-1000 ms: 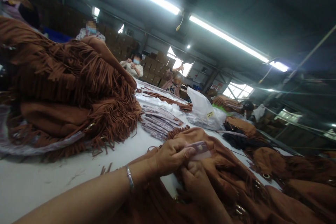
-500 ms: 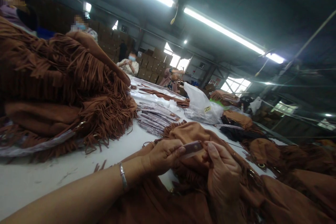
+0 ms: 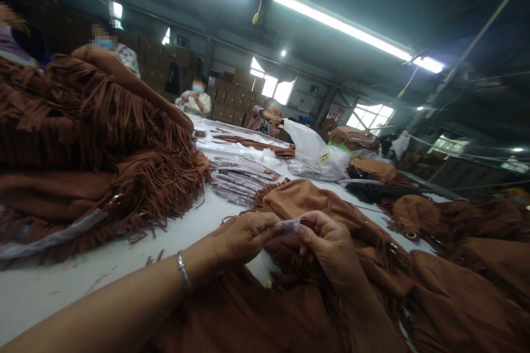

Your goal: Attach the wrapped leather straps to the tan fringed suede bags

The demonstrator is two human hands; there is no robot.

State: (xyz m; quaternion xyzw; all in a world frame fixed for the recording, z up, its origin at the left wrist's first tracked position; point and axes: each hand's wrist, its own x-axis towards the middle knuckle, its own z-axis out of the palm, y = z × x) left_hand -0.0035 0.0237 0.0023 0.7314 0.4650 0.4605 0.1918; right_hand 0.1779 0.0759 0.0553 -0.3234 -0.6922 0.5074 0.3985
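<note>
Between the person's two hands, above the white table [image 3: 182, 240], is one small pale strip [image 3: 291, 225]; any marking on it is too blurred to read. A yellow label [image 3: 323, 158] on the white plastic bag [image 3: 304, 140] further back carries writing too small to make out.

The left hand [image 3: 246, 237] reaches in palm inward, thumb on top, its fingertips closed on the strip's near end. The right hand [image 3: 329, 240] is bent toward it, thumb and forefinger pinching the other end, the remaining fingers curled. One silver bracelet [image 3: 183, 270] circles the left wrist.

Just behind the hands lies brown cloth [image 3: 302, 196] with fringe; beyond it is a bundle of wrapped strips [image 3: 242, 179], too tightly packed to count. One large heap of fringed cloth [image 3: 120, 127] fills the left side. In the background are at least four people, two in blue masks, stacked cardboard boxes [image 3: 232, 99] and three bright tube lights [image 3: 339, 25].
</note>
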